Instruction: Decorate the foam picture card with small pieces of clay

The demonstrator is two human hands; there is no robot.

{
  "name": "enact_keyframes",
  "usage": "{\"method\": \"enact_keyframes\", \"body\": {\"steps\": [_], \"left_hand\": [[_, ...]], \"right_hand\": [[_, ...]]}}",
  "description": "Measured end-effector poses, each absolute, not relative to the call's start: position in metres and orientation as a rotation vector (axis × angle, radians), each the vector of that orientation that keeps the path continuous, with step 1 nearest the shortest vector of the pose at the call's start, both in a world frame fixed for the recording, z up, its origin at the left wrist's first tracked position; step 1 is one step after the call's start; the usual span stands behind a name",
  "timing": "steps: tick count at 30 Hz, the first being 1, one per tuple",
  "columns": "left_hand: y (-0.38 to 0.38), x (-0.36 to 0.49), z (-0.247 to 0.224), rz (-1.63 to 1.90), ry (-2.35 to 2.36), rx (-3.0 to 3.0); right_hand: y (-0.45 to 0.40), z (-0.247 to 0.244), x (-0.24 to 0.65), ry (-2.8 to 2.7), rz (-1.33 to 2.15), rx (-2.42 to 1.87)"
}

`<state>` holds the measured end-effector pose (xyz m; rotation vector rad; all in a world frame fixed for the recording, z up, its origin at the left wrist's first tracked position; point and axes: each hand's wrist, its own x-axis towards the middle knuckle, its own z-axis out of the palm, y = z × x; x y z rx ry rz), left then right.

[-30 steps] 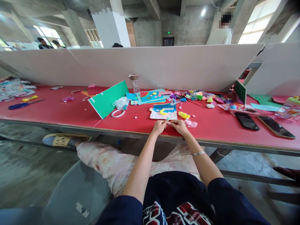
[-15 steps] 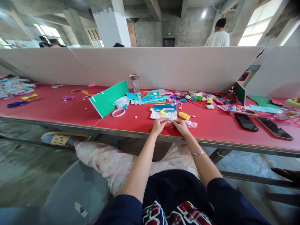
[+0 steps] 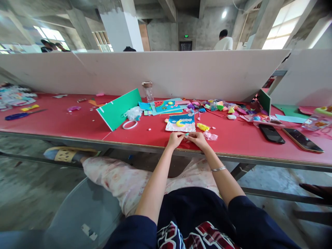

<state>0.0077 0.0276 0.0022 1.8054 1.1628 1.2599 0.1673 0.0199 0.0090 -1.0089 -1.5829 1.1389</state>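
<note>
My left hand (image 3: 175, 139) and my right hand (image 3: 197, 139) meet near the front edge of the red table. Between their fingertips is a small teal piece (image 3: 186, 134), pinched from both sides. Just beyond the hands lies a blue picture card (image 3: 187, 119) with a yellow crescent (image 3: 179, 123) on it and a bumpy white strip along its near edge. A yellow packet (image 3: 203, 127) and a pink packet (image 3: 210, 136) lie to the right of the card, the pink one close to my right hand.
A green board (image 3: 120, 110) leans left of a white ring (image 3: 129, 125). A jar (image 3: 148, 92) stands by the partition (image 3: 160, 71). Colourful clay packets (image 3: 225, 106) lie behind; two phones (image 3: 303, 140) are on the right, blue scissors (image 3: 20, 115) far left. People are beyond the partition.
The teal piece shows more clearly between my fingertips, and both hands have barely moved. Beyond the partition, the person in white has moved to the left.
</note>
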Motion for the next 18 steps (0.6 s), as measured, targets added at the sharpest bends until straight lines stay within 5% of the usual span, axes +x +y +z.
{"method": "enact_keyframes", "body": {"steps": [18], "left_hand": [[0.035,0.006,-0.005,1.465,1.130,1.657]], "right_hand": [[0.028,0.001,0.168,-1.435,0.911,-1.189]]}}
